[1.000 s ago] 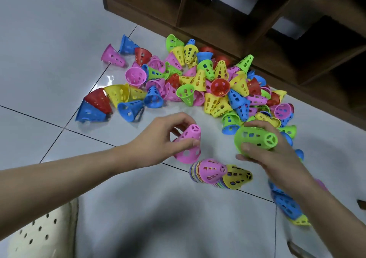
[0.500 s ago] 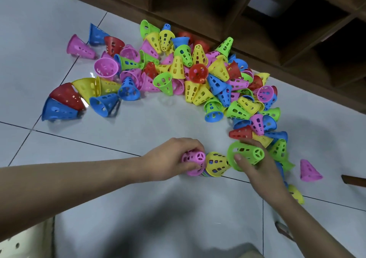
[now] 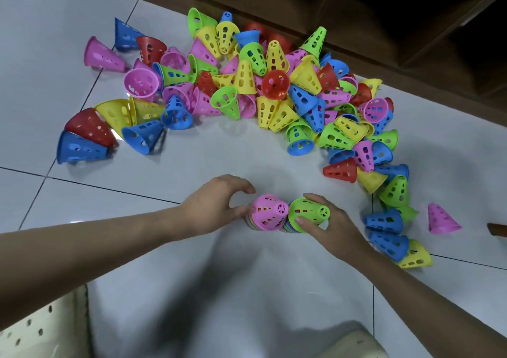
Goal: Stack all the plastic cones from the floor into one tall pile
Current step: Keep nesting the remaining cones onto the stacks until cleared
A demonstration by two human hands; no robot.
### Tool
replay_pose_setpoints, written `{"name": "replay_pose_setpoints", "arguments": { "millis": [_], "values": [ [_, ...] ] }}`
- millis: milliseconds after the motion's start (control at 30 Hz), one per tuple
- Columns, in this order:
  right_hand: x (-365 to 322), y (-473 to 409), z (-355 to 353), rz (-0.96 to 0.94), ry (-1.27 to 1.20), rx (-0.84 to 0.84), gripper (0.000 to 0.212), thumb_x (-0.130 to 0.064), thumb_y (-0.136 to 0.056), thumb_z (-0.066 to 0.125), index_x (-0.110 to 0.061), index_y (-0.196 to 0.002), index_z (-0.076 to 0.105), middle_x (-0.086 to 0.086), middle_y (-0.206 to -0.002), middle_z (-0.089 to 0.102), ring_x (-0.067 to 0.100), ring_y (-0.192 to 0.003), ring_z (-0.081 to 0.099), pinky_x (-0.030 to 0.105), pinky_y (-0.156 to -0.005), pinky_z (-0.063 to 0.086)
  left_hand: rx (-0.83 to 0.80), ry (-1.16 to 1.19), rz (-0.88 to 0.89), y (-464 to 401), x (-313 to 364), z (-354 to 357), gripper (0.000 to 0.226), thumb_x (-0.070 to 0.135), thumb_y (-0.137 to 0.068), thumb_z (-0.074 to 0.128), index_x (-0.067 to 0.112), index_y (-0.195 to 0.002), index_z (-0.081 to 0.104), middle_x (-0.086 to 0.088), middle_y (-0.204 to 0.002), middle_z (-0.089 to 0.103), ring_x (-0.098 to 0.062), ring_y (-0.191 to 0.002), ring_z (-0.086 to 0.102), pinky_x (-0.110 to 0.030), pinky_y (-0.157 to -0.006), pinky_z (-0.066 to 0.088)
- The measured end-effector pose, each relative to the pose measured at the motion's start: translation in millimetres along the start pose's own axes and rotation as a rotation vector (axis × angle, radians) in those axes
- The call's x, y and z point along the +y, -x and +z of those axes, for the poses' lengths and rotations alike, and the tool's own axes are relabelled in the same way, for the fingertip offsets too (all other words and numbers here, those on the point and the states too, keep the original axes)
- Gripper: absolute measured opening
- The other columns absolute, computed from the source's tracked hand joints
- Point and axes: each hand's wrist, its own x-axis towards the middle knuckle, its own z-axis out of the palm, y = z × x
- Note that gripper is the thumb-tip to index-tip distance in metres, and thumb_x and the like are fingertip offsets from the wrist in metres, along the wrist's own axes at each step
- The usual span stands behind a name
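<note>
Two short stacks of cones stand side by side on the floor tile in front of me. A pink cone [image 3: 268, 212] tops the left stack; my left hand [image 3: 216, 205] holds its base between thumb and fingers. A green cone [image 3: 308, 213] tops the right stack, and my right hand [image 3: 326, 223] grips it from the right. Several loose cones in pink, yellow, green, blue and red lie in a heap [image 3: 263, 83] beyond.
A dark wooden shelf unit [image 3: 356, 9] runs along the far edge behind the heap. More blue cones [image 3: 386, 231] and one pink cone [image 3: 441, 220] lie at the right. A cream perforated stool [image 3: 41, 327] is at my lower left.
My right hand has set the green cone down over the yellow-topped stack. My left hand stayed on the pink-topped stack. The view shifted so the heap sits more to the left.
</note>
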Motion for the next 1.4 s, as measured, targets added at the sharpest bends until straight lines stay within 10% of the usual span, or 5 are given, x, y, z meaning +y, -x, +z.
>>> {"name": "replay_pose_setpoints", "arguments": {
  "millis": [367,767,1000,1133,1400],
  "values": [
    [-55,-30,-38,-0.176,-0.085,0.007,0.064,-0.075,-0.075,0.057,-0.038,-0.128,0.06,-0.015,-0.132,0.059,-0.001,-0.118,0.056,0.021,-0.099,0.045,0.633,-0.5,-0.296,0,-95,-76,0.069,0.034,-0.076,0.078,0.013,-0.135,0.05,-0.016,-0.133,0.049,-0.037,-0.118,0.048,-0.047,-0.096,0.039],
    [-125,-137,28,-0.42,0.277,-0.091,0.032,-0.032,-0.095,0.064,-0.017,-0.123,0.061,-0.006,-0.125,0.054,0.015,-0.114,0.055,0.033,-0.096,0.046,0.191,-0.604,-0.599,12,-131,-83,0.05,0.061,-0.085,0.057,0.017,-0.107,0.065,-0.009,-0.098,0.069,-0.032,-0.09,0.062,-0.038,-0.077,0.049],
    [-165,-196,41,-0.545,0.934,-0.105,0.058,-0.02,-0.1,0.046,-0.01,-0.154,0.03,0.002,-0.166,0.015,0.03,-0.143,0.032,0.046,-0.106,0.043,0.316,-0.086,-0.473,25,-101,-73,0.061,0.051,-0.085,0.072,0.017,-0.134,0.056,-0.002,-0.112,0.065,-0.017,-0.097,0.06,-0.028,-0.086,0.047],
    [-178,-216,47,-0.614,0.928,0.024,0.054,-0.011,-0.093,0.053,-0.009,-0.145,0.039,0.008,-0.147,0.039,0.033,-0.123,0.047,0.046,-0.092,0.047,0.371,0.187,-0.394,25,-72,-75,0.042,0.044,-0.087,0.074,0.027,-0.123,0.062,0.013,-0.108,0.067,-0.001,-0.097,0.061,-0.005,-0.081,0.043],
    [-184,-240,55,-0.494,0.948,-0.043,0.047,-0.008,-0.096,0.051,-0.015,-0.143,0.045,0.005,-0.144,0.046,0.032,-0.121,0.052,0.043,-0.081,0.05,0.429,0.342,-0.384,11,-70,-81,0.038,0.041,-0.086,0.075,0.029,-0.119,0.063,0.012,-0.106,0.068,-0.004,-0.098,0.064,-0.013,-0.083,0.05]
  ]
}}
